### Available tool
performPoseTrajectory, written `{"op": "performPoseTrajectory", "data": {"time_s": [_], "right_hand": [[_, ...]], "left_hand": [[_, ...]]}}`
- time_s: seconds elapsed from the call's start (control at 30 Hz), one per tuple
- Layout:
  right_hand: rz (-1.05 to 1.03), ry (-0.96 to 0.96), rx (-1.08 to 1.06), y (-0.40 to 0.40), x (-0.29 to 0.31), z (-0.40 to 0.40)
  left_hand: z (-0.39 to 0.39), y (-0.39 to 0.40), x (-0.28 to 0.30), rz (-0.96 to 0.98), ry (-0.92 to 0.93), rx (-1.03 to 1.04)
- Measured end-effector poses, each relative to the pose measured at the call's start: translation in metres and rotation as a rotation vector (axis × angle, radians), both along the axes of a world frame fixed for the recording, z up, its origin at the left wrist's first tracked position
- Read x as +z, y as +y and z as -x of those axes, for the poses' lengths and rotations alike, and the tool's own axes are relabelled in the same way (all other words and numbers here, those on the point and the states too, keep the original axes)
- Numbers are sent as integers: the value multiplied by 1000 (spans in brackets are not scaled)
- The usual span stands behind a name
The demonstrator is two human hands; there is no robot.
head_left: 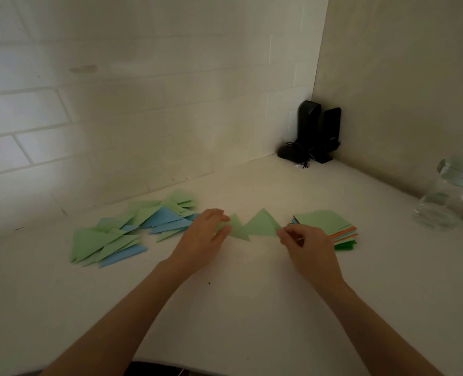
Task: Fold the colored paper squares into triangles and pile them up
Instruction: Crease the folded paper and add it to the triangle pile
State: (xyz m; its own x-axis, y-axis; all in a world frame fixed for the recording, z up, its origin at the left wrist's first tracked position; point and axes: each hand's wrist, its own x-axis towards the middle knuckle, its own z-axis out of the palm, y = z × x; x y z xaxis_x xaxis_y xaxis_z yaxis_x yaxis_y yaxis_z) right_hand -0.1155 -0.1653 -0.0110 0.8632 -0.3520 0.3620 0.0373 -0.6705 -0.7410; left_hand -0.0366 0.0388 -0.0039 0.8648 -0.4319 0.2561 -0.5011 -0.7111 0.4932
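While both hands pinch it, the green paper (260, 225) lies half-folded.

Green and blue folded triangles (132, 226)

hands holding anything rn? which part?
Both hold the light green paper being folded: left hand fingers on its left corner, right hand pinching its right corner.

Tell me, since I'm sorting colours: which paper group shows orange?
The square stack beside the right hand; the triangle pile shows only green and blue.
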Motion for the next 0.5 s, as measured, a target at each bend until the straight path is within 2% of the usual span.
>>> {"op": "performPoseTrajectory", "data": {"time_s": [0.07,0.17,0.5], "right_hand": [[-15,22,-31,2,6,-14],[-84,50,-56,6,12,-35],[-9,278,43,34,-3,-70]], "left_hand": [[-3,5,-6,-190,41,-57],[8,7,-18,-312,-46,-85],[22,14,-30,-294,-266,-137]]}}
